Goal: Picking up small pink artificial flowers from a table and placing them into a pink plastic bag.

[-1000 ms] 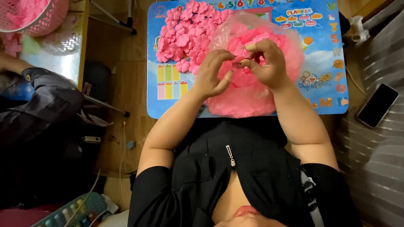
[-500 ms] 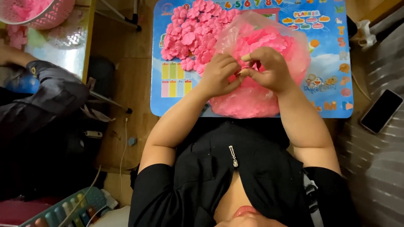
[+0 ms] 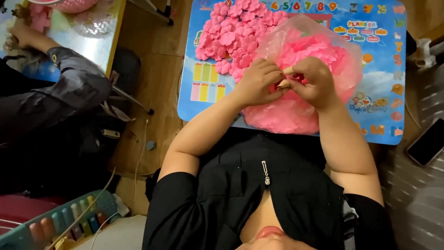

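Both hands met over the bag [image 3: 319, 60] of pink petals — left hand [image 3: 257, 84] and right hand [image 3: 311, 81] with fingers pinched shut on one small pale piece [image 3: 286, 77], held up for close work above the tabletop [image 3: 381, 69].

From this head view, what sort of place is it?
Likely a home doing craft piecework: a child's blue printed table heaped with pink fabric flowers, a clear bag of more flowers, wooden floor, and a second person working at a neighbouring table.

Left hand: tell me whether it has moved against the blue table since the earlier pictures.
No real move. The left hand stays over the clear bag of pink flowers on the blue table, fingers meeting the right hand.
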